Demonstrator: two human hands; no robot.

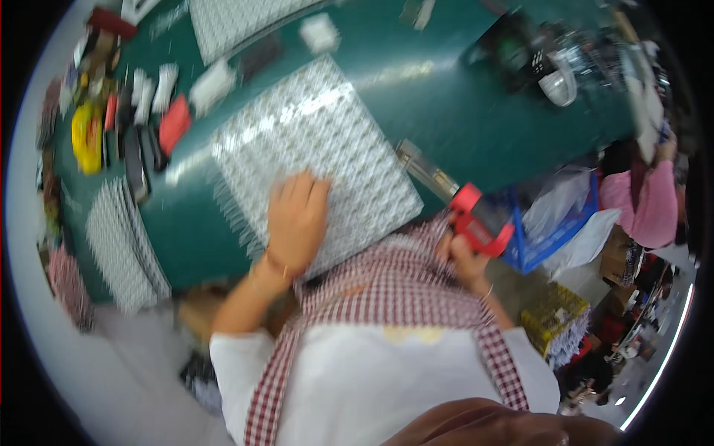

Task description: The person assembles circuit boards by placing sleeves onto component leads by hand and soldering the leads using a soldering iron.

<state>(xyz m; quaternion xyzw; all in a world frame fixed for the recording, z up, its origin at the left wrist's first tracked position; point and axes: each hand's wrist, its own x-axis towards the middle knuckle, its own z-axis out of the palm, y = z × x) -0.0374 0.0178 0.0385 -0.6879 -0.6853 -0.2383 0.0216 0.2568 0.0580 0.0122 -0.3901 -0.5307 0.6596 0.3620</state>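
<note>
A white, regularly patterned sheet [327,134], or a stack of such sheets, lies slanted on the green table in front of me. On its near left part rests my left hand [297,223], slightly blurred, its fingers pointing away from me and holding nothing I can see. Low at the table's front edge, my right hand [465,256] closes round a red-handled tool [476,219]. The tool's narrow, partly see-through front reaches over the sheet's right corner. Its exact kind does not show clearly.
Another patterned sheet [230,26] lies at the far edge; curved white stacks [123,245] sit at left. Nearby are a yellow packet [87,137] and a red piece [175,125]. Dark gear [513,48] stands far right, a blue crate [524,245] below the table. Another person's pink sleeve [647,204] shows right.
</note>
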